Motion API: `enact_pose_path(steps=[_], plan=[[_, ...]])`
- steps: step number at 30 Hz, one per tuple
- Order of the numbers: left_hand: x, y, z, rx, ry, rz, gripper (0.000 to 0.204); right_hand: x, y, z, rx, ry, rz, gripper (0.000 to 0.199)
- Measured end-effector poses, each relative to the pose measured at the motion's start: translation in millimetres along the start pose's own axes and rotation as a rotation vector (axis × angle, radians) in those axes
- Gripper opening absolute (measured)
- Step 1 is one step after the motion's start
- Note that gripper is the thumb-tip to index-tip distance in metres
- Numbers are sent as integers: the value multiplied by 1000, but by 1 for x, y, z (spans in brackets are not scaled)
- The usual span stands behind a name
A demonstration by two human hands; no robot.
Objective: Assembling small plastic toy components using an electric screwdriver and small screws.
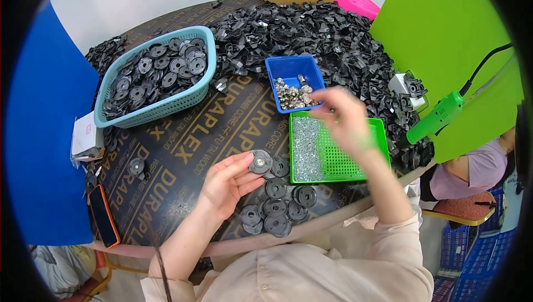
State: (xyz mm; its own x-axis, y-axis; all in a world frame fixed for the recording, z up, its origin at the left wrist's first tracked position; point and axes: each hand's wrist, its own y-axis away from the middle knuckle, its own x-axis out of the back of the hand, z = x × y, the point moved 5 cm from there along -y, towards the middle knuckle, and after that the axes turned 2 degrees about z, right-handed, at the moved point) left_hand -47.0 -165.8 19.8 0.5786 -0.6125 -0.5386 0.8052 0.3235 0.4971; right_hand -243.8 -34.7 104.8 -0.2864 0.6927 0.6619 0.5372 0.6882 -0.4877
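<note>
My left hand (226, 182) pinches a round black plastic disc (260, 161) that has a shiny metal piece at its centre. Below and to the right of it lies a loose cluster of similar black discs (276, 207) on the table. My right hand (344, 119) hovers over the near right corner of a blue bin (272, 71) and the far edge of a green tray (361, 180). Motion smears its fingers, and whether they hold anything is unclear. Small round metal parts (291, 95) lie in the blue bin. Small silvery pieces (306, 146), perhaps screws, fill the tray's left part.
A light blue basket (161, 114) full of black discs stands at the left. Black plastic clips (311, 30) are heaped across the back. An orange-edged phone (104, 216) lies at the left edge. A green electric screwdriver (438, 116) hangs at the right, near another person (472, 171).
</note>
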Motion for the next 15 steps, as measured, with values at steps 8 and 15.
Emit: enact_pose_path(steps=[8, 15], plan=[[-11, -3, 0, 16, 20, -47, 29, 48, -11, 138, -305, 729, -209, 43], [-13, -3, 1, 56, 95, -97, 28, 65, -12, 107, -246, 407, 80, 31]])
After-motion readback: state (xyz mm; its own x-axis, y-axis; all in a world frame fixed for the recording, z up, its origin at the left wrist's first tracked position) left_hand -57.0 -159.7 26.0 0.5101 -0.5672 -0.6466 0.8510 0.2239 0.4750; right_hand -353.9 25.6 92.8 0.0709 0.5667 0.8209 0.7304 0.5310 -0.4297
